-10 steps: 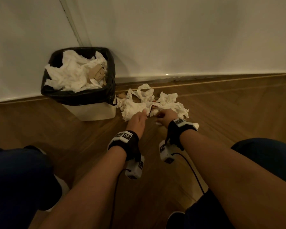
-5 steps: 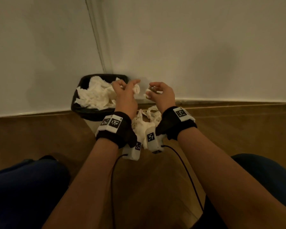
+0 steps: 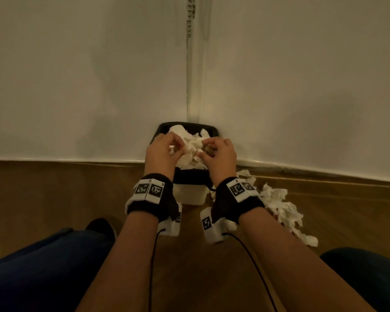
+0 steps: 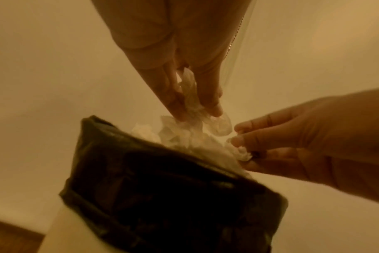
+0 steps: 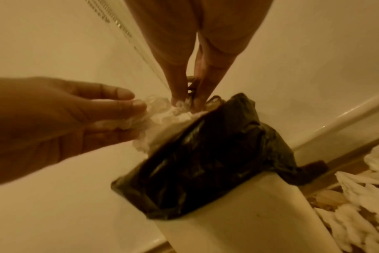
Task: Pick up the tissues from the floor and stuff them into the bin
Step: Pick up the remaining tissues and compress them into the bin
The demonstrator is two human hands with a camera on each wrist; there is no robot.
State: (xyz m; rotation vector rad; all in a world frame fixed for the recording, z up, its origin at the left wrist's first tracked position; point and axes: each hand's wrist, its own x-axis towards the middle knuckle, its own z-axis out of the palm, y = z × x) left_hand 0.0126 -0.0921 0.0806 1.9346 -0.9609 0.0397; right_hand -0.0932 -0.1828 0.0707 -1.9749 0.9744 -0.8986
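Your left hand [image 3: 161, 152] pinches a crumpled tissue [image 4: 193, 95] over the heaped bin [image 3: 190, 192]. Your right hand [image 3: 220, 154] pinches a small wad [image 4: 244, 154] at its rim. More tissues [image 3: 282, 210] lie on the floor just right of it.

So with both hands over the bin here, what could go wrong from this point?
1. The bin is already heaped above its rim, so tissue the left hand and right hand pinch may slide off unless pressed down.
2. Hard stuffing could drag the loose black liner off the rim.
3. Many tissues on the floor remain; they may not fit.
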